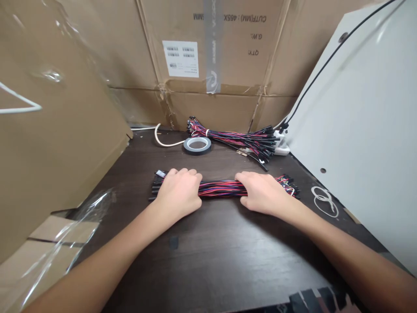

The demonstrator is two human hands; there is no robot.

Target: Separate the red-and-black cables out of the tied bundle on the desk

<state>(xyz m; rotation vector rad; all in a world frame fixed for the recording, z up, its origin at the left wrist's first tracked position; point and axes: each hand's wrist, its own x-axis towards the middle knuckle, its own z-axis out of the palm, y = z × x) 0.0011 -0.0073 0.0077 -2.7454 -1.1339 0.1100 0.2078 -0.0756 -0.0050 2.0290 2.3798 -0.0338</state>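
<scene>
A bundle of red, blue and black wires point(221, 189) lies crosswise on the dark table in the head view. My left hand point(182, 191) is wrapped round it near its left end, where black sleeves stick out. Round the right part, close to the small connectors, my right hand point(260, 191) is closed. The wires between the two hands run nearly straight and parallel. Both palms and the undersides of the fingers are hidden.
Behind lies a second wire bundle point(234, 138), tied with a white band, beside a tape roll point(197, 146) and a white plug point(282, 145). Cardboard point(211, 104) walls the back and left; a white panel point(355, 108) the right. Coiled white ties point(325, 202) lie at right.
</scene>
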